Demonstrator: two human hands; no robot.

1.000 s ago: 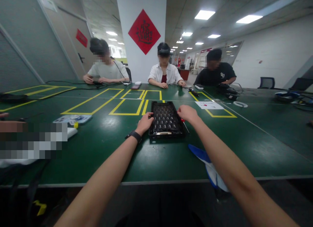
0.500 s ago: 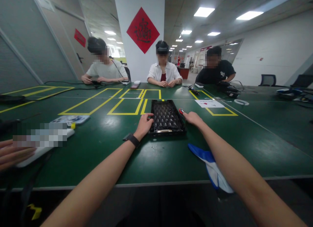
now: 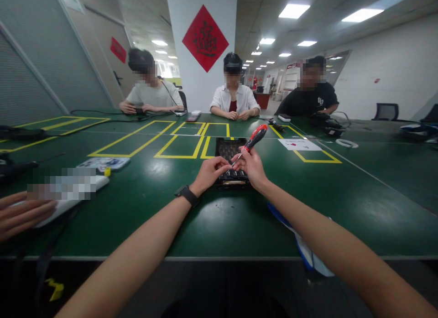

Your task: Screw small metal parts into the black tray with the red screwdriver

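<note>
A black tray (image 3: 228, 150) with rows of small slots lies on the green table (image 3: 205, 217) in front of me. My right hand (image 3: 251, 165) is closed round a red-and-black screwdriver (image 3: 255, 137), held above the tray's near end with the handle pointing up and away. My left hand (image 3: 209, 170), with a black watch at the wrist, hovers at the tray's near left corner. Its fingers are pinched close to the screwdriver's metal tip. Whether they hold anything small is not visible.
A blue-and-white cloth (image 3: 308, 254) hangs over the table's near edge under my right forearm. Yellow tape rectangles (image 3: 181, 147) mark the tabletop. Three people sit across the table. Another person's hand (image 3: 20, 215) rests at the left near a white object. A white paper (image 3: 299, 144) lies to the right.
My right hand has picked the screwdriver up from the table beside the tray and raised it over the tray. My left hand has moved in toward its tip.
</note>
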